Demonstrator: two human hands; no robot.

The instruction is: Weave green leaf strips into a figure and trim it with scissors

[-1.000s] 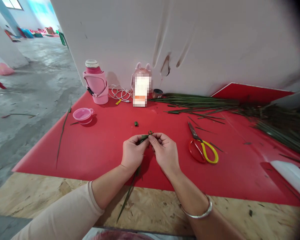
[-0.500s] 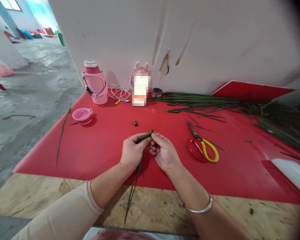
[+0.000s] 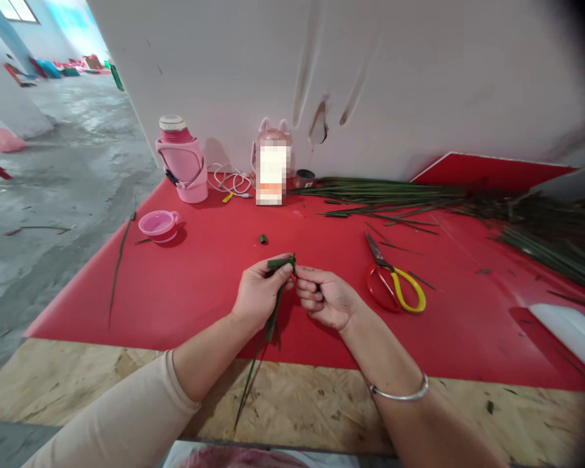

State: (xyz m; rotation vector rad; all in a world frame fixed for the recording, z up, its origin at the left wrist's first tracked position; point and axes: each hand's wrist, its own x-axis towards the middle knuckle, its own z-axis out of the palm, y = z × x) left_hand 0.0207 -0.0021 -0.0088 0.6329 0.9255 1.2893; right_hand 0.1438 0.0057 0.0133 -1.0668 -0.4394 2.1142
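the left hand (image 3: 259,294) was pinched shut on the folded top of a green leaf strip (image 3: 280,263), thumb pressed over fingers. the right hand (image 3: 327,300), fingers curled in, nipped the same fold from the other side. the two hands met tip to tip with the fold between them, just above the red mat (image 3: 185,292). from that fold the strip's long axis ran down toward the person and slightly leftward, past the left wrist and out over the chipboard (image 3: 322,406). the left hand lay nearer its length. the scissors (image 3: 394,286) lay near, to the right of the right hand. a small cut leaf piece (image 3: 263,239) sat just beyond the hands, and the heap of long leaves (image 3: 394,194) lay well apart by the wall.
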